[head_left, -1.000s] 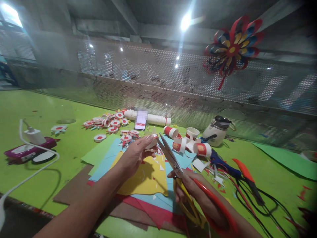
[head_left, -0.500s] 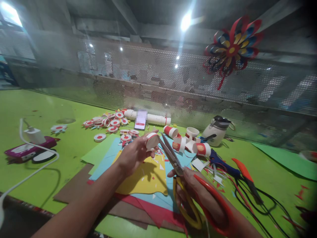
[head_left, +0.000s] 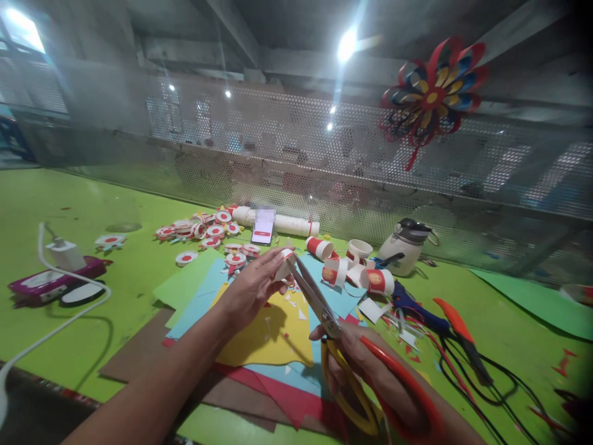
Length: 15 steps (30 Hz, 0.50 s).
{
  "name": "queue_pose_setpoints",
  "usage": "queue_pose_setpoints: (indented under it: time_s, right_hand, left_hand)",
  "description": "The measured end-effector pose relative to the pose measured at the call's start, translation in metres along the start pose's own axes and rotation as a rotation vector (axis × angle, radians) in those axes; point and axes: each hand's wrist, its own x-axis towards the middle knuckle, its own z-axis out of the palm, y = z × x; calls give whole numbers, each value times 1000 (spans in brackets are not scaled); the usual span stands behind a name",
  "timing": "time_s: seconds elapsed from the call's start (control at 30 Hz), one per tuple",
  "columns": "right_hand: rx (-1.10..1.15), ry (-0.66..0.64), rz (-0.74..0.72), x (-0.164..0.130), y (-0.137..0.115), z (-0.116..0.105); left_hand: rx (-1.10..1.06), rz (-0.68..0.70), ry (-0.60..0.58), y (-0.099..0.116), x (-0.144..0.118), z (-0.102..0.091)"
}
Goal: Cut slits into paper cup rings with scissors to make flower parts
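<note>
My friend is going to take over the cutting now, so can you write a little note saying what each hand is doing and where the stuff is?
Left hand: holds a small white and red paper piece up above the paper sheets.
Right hand: in the loops of the red and yellow scissors, blade tips at the paper piece.
Under the hands: a stack of coloured paper sheets, yellow on top, with small scraps on it.
Done: a pile of red and white paper discs lies at the back left.
Left: rolled paper cups lie uncut beyond the scissors.
Right of them: a glue gun.
</note>
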Motion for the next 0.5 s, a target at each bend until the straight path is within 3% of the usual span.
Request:
queue_pose_setpoints:
  time_s: [0.37, 0.5]
  right_hand:
    - [-38, -51, -107, 2, 1, 0]
    - [-47, -87, -82, 2, 6, -3]
  left_hand:
    - [58, -27, 12, -5, 1, -2]
    - [12, -16, 13, -6, 2, -2]
